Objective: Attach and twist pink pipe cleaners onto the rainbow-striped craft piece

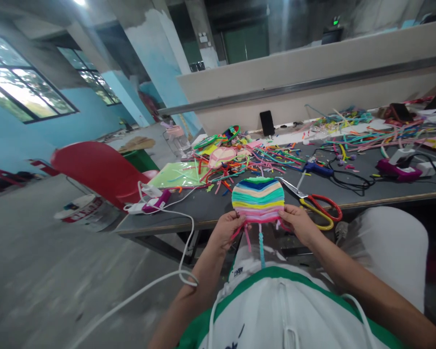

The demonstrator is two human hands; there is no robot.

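Between both hands I hold a round craft piece (258, 198) covered in rows of fuzzy pipe cleaners, running from green and navy at the top through beige, teal and yellow to pink at the bottom. My left hand (229, 228) pinches its lower left edge, and my right hand (296, 222) grips the lower right edge. Loose pink ends hang under it, along with a twisted light-blue pipe cleaner (261, 248). To the right, scissors (312, 203) with red and yellow handles lie on the table near my right hand.
Heaped pipe cleaners (240, 162) cover the table (174, 206) behind the piece. A blue glue gun (318, 168) with a black cord lies to the right. At left are a purple power strip (158, 201), a white cable and a red chair (94, 167). A phone (266, 123) leans against the divider.
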